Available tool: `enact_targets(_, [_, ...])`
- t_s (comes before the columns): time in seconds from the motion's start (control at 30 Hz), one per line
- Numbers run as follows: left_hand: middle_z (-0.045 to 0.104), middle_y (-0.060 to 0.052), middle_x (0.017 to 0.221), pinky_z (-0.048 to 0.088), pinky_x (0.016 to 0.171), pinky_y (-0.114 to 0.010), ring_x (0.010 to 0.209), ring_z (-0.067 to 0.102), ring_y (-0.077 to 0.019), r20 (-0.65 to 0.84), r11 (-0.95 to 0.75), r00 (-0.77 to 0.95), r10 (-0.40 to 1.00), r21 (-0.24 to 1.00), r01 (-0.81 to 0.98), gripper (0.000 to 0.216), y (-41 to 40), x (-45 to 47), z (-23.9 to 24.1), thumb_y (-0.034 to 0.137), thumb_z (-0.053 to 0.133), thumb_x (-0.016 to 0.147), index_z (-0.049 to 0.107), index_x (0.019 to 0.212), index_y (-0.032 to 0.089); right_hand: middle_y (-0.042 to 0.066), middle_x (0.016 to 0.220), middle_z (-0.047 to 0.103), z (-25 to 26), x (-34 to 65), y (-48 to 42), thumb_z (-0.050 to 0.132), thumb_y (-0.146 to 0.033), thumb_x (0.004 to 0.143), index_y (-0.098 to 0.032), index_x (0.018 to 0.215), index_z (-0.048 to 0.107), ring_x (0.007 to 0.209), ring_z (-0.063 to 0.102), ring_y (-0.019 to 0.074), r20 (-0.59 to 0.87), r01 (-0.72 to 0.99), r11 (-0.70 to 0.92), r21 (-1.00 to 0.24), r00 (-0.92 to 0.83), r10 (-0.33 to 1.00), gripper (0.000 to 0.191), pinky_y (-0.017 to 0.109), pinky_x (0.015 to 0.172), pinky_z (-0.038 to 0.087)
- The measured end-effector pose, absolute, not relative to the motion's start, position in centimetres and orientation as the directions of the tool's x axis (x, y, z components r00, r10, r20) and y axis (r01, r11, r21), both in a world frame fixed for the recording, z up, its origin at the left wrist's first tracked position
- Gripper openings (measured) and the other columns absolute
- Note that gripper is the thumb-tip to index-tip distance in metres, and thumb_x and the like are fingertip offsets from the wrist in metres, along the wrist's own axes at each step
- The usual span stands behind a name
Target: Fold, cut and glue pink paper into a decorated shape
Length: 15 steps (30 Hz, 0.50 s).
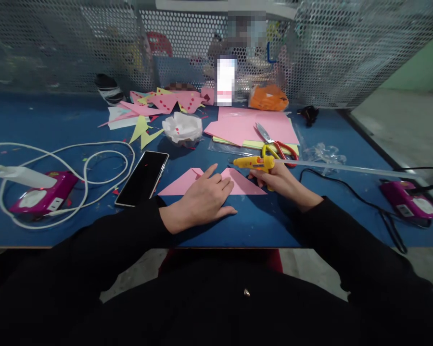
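Folded pink paper (247,184) lies flat near the front of the blue table, its long edge toward me. My left hand (209,194) rests on the paper's middle, fingers stretched and a little apart, hiding the centre of it. In my right hand (279,181) is a yellow glue gun (254,162), its nozzle pointing left over the paper's right half. A long translucent glue stick (346,168) runs out of the gun's back to the right. Red-and-yellow-handled scissors (278,146) lie just behind the gun.
A phone (142,179) and a purple power strip with white cable (45,192) are on the left; another purple strip (413,201) is right. Behind lie paper scraps (166,103), a white paper-lined bowl (182,127), pink sheets (252,126) and an orange bag (269,98) before a mesh partition.
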<state>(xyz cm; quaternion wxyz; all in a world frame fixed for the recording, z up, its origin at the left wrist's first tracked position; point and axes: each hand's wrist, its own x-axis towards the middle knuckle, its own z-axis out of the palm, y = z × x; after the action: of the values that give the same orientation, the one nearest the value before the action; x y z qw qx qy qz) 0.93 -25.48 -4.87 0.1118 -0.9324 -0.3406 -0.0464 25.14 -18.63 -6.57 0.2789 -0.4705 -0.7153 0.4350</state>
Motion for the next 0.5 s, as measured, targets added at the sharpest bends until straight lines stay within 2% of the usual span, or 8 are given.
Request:
enact_targets(0.27, [0.07, -0.017, 0.123, 0.03, 0.113, -0.052, 0.104, 0.064, -0.03, 0.165, -0.748, 0.759, 0.63, -0.133, 0.65, 0.063, -25.45, 0.76, -4.94, 0.061, 0.054, 0.094, 0.062, 0.124, 0.006, 0.0, 0.05, 0.057, -6.72, 25.29, -18.6, 0.067, -0.053, 0.087, -0.021, 0.076, 0.07, 0.044, 0.045, 0.0124, -0.012, 0.423, 0.168, -0.891, -0.391, 0.92, 0.034, 0.028, 0.042, 0.033])
enact_targets(0.5, [0.07, -0.017, 0.123, 0.032, 0.112, -0.051, 0.103, 0.065, -0.0299, 0.18, -0.748, 0.764, 0.619, -0.162, 0.644, 0.061, -25.61, 0.95, -4.99, 0.06, 0.055, 0.094, 0.063, 0.122, 0.006, 0.0, 0.051, 0.056, -6.82, 25.35, -18.66, 0.066, -0.051, 0.088, -0.021, 0.077, 0.069, 0.045, 0.045, 0.0125, -0.03, 0.419, 0.139, -0.897, -0.373, 0.927, 0.032, 0.028, 0.043, 0.032])
